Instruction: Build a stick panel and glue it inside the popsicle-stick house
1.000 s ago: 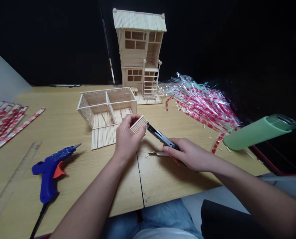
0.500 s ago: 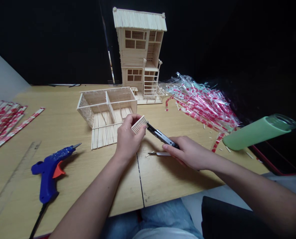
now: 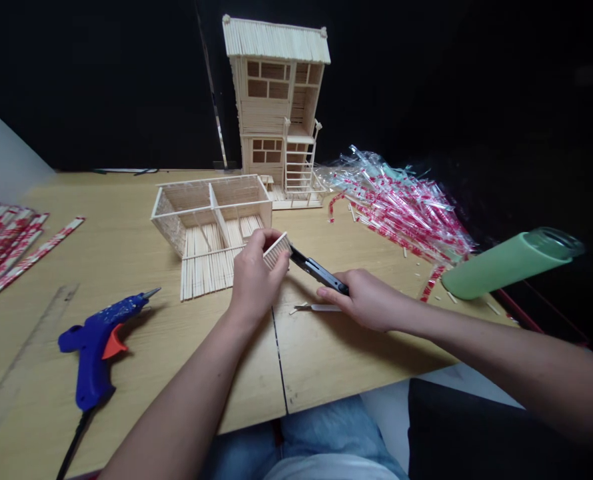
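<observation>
Wooden panel (image 3: 276,252) is sitting in my left hand (image 3: 256,275)

Red and white sticks (image 3: 7,241) are lying far left, then a blue glue gun (image 3: 96,341). I am pinching the little panel above the table (image 3: 336,360), near a stick box (image 3: 191,196). A black and silver tool (image 3: 318,271) is pointing at the panel's right edge, and my right hand (image 3: 369,300) is gripping that tool. Further right, shiny red wrappers (image 3: 401,210) are lying near a green bottle (image 3: 499,267).
</observation>
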`<state>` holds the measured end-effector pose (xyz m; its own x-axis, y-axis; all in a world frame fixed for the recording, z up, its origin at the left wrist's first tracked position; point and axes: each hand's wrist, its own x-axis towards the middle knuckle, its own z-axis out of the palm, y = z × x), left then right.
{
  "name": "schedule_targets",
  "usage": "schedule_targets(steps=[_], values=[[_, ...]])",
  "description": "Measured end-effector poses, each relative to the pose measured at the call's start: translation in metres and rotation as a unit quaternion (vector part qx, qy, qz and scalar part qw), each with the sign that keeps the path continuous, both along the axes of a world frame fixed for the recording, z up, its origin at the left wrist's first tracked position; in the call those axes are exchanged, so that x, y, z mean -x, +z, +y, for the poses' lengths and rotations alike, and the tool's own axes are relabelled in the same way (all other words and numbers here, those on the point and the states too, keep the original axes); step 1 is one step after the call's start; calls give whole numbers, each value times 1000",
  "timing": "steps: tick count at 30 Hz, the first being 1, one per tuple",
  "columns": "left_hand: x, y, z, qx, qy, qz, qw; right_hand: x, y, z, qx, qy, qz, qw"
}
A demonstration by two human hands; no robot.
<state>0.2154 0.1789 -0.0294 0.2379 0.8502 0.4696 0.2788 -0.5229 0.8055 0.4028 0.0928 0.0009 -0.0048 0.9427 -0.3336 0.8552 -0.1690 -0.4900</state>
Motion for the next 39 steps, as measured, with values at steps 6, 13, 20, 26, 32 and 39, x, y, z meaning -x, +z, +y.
schedule_targets(steps=[6, 13, 20, 26, 32, 39], values=[[0, -1, 3, -13, 12, 3, 1000, 4, 1, 8, 23, -19, -9, 1000], [0, -5, 5, -26, 33, -9, 999, 4, 12, 16, 30, -7, -67, 997], [0, -9, 6, -21, 34, -26, 999, 5, -1, 19, -31, 6, -118, 992], [0, -9, 8, 0, 29, -40, 999, 2, 2, 18, -45, 17, -145, 988], [-1, -15, 12, 45, 4, -72, 996, 3, 5, 14, -50, 9, -159, 986], [-5, -11, 9, 152, -61, -168, 972, -4, 0, 6, -54, 6, -130, 990]])
